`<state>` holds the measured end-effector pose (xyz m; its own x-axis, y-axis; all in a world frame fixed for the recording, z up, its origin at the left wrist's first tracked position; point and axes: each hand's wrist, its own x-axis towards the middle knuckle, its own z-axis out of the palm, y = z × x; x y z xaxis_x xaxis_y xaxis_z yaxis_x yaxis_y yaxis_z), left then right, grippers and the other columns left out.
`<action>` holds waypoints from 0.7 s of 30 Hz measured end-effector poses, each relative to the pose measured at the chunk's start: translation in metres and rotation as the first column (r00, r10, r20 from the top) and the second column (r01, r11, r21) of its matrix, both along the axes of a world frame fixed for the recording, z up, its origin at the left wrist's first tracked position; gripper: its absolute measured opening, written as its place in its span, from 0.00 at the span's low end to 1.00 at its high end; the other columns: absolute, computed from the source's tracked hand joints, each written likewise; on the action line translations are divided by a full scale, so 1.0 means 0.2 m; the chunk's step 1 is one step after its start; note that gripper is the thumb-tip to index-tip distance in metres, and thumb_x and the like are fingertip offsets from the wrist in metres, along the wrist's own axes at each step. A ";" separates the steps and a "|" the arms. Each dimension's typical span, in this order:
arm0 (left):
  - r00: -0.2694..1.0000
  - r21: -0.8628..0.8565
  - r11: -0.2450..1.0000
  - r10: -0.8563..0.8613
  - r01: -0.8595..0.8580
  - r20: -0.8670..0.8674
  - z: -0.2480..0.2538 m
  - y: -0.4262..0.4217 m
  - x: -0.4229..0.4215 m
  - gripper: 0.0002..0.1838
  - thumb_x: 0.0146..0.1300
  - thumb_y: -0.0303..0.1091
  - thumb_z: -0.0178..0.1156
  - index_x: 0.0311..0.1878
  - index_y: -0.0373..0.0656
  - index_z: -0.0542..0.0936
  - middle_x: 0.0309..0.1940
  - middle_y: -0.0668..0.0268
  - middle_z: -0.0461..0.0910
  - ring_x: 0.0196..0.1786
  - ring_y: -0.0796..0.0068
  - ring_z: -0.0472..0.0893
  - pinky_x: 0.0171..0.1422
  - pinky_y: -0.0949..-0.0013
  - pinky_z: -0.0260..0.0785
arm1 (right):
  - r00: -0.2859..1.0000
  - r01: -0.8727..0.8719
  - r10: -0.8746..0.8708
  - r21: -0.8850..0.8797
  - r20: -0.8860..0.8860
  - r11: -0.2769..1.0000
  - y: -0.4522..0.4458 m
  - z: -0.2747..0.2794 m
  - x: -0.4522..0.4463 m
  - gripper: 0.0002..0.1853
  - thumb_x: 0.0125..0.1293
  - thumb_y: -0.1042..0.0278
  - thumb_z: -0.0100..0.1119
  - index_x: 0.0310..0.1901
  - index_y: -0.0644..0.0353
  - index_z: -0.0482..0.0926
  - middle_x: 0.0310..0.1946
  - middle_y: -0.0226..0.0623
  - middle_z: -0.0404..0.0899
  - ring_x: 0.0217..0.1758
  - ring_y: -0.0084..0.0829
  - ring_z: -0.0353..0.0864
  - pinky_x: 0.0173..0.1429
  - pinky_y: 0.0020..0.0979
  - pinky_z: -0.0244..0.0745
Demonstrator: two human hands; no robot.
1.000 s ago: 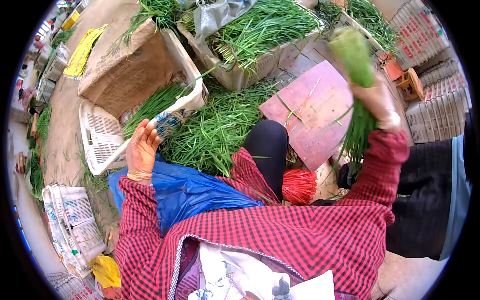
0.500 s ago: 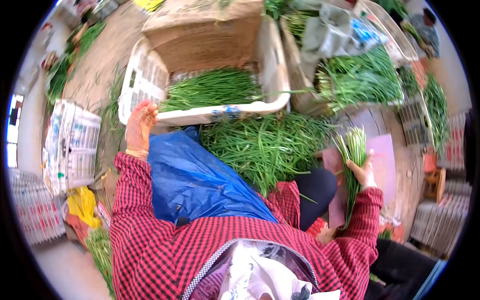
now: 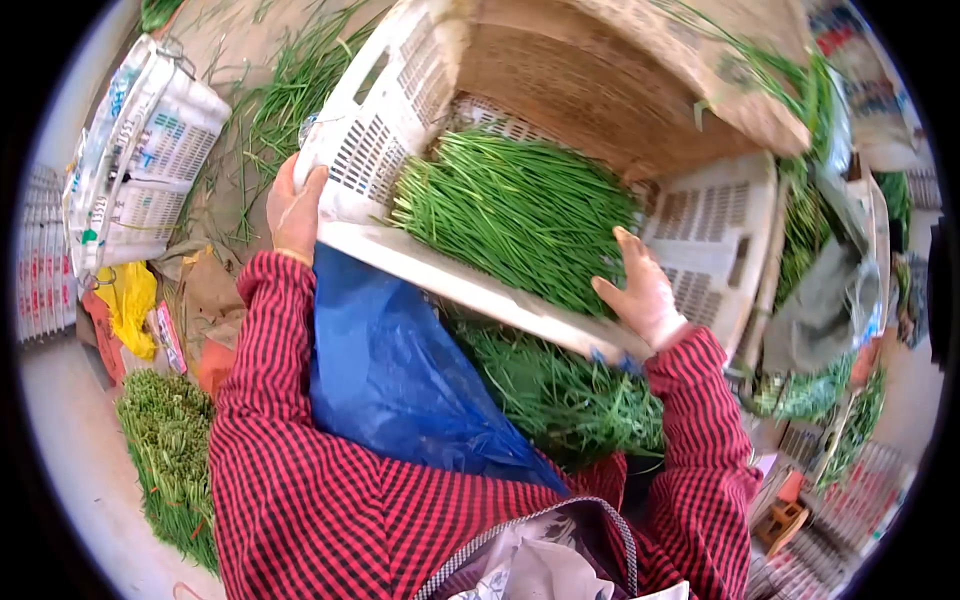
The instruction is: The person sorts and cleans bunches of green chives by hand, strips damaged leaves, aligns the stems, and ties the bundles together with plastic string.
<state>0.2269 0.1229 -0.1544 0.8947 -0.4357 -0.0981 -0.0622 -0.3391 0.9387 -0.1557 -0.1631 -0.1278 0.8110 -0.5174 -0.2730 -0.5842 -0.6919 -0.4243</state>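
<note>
A white crate (image 3: 440, 274) takes up most of the space in front of the person, its near rim set beside the blue sheet (image 3: 385, 365) that is spread over the lap. By this closeness, its inside is probably brought within easy reach of both hands. A brown liner (image 3: 560, 85) is stood up along the crate's far side and folded outward at the top; it seems to have been put there to shield the leaves from the slotted walls, and the opening is left uncovered by it. The blue sheet is presumably worn to protect the clothes from damp and dirt.

Loose green stalks (image 3: 570, 395) are heaped just below the near rim, in a tangle. Inside the crate, on its bottom, the cut greens (image 3: 510, 205) are laid mostly side by side, likely so that they are packed flat and not bent.

The crate's left corner is gripped by the left hand (image 3: 294, 215), with the thumb over the rim, apparently to steady it. The right hand (image 3: 645, 290) is held open, thumb and fingers spread, at the near right edge of the cut greens; whether they are pressed by it cannot be told.
</note>
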 end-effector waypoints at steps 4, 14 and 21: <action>0.981 0.057 0.992 0.105 -0.116 0.162 0.03 0.01 -0.07 0.23 0.65 0.31 0.63 0.62 0.32 0.76 0.52 0.56 0.82 0.55 0.68 0.79 0.63 0.67 0.69 | 0.972 -0.086 0.073 -0.050 -0.224 0.995 -0.12 -0.45 0.75 0.42 0.61 0.53 0.66 0.71 0.68 0.61 0.72 0.55 0.63 0.77 0.50 0.59 0.79 0.42 0.56; 0.973 -0.034 0.976 0.213 -0.217 -0.089 0.13 -0.04 -0.14 0.25 0.69 0.24 0.57 0.68 0.31 0.68 0.59 0.59 0.76 0.59 0.72 0.76 0.67 0.69 0.67 | 0.846 -0.287 0.254 0.000 -0.469 0.958 -0.06 -1.09 1.55 0.59 0.54 0.35 0.68 0.78 0.61 0.48 0.79 0.51 0.49 0.81 0.48 0.50 0.81 0.45 0.48; 0.981 -0.116 0.976 0.177 -0.186 -0.081 0.09 0.01 -0.15 0.26 0.71 0.25 0.56 0.71 0.34 0.67 0.64 0.57 0.74 0.63 0.71 0.75 0.71 0.68 0.64 | 0.893 -0.260 0.287 0.124 -0.348 0.958 -0.29 -1.07 1.57 0.49 0.52 0.39 0.71 0.71 0.59 0.66 0.65 0.52 0.73 0.68 0.48 0.73 0.73 0.45 0.64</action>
<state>0.1972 0.1250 -0.1363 0.9528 -0.2791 -0.1195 0.0573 -0.2213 0.9735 0.1583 -0.2216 -0.3414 0.7576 -0.2571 -0.5999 -0.4981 -0.8218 -0.2769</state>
